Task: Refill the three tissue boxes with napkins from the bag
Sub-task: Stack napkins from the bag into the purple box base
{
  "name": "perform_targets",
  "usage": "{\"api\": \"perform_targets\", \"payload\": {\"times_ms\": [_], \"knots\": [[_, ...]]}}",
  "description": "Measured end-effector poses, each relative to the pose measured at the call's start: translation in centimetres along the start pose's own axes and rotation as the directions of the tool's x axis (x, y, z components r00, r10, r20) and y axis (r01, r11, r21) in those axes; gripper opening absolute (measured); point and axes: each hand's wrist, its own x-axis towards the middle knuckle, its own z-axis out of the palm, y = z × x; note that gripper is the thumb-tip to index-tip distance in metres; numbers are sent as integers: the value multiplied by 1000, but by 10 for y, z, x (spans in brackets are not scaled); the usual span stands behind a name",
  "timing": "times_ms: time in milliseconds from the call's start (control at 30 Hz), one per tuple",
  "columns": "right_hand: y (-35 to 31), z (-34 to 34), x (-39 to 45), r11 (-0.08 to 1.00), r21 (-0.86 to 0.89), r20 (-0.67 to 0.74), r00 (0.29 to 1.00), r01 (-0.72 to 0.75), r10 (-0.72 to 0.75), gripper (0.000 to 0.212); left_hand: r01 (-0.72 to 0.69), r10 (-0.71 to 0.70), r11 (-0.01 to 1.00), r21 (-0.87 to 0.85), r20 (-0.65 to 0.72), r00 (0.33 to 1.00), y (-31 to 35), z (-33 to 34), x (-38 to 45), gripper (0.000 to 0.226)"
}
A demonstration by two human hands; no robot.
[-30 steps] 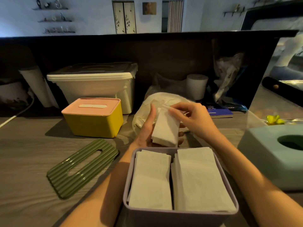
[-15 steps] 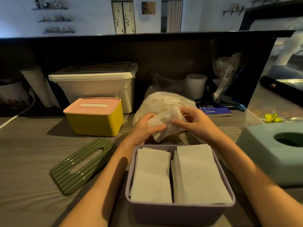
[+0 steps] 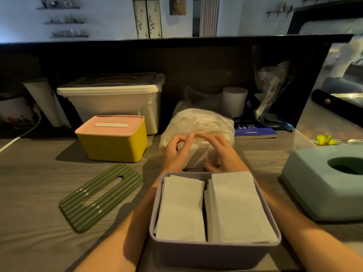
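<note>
A: What were the hands doing?

B: Both hands held a small white stack of napkins [image 3: 198, 156] at the mouth of the bag [image 3: 196, 122]. The left hand [image 3: 176, 152] curled round its left side. The right hand [image 3: 218, 154] curled round the right side and pinched the bag's thin edge above it.

A: Where was the box?

B: The purple box [image 3: 214, 250] sat just below the hands, near the wrists. It already had two flat stacks of napkins [image 3: 216, 207] in it (it looked close to full).

A: What could have gone wrong?

B: I think the soft paper could have bent or fanned out if the hands squeezed too loosely. The crinkly bag could have snagged the stack too.

A: And the other things?

B: Left of the hands sat a smooth yellow box [image 3: 115, 146] with a pink lid. Lower left lay a bumpy green lid [image 3: 102, 195]. Far right stood a rounded blue box [image 3: 322, 185] with a hole on top.
</note>
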Motion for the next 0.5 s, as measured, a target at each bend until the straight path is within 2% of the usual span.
{"api": "perform_targets", "payload": {"times_ms": [67, 133, 233, 333, 400, 500], "knots": [[1, 2, -1, 999, -34, 12, 999, -40, 40, 67, 11, -11, 1000, -13, -38, 999, -1, 4, 2, 23], [1, 4, -2, 997, 1, -10, 997, -74, 74, 62, 36, -38, 999, -32, -70, 997, 0, 7, 3, 15], [-4, 9, -1, 977, 190, -53, 992, -100, 112, 57, 96, -101, 994, -53, -110, 989, 2, 9, 3, 8], [-10, 14, 1, 949, 296, -37, 991, -110, 126, 67, 98, -105, 993, -70, -103, 989, 1, 10, 4, 12], [-10, 13, 2, 968, 227, 1, 994, -110, 113, 73, 53, -56, 998, -34, -98, 994, 1, 10, 4, 13], [-2, 9, 1, 997, 26, 62, 996, -72, 70, 77, 13, -12, 1000, 12, -83, 996, -2, 9, 4, 14]]}}
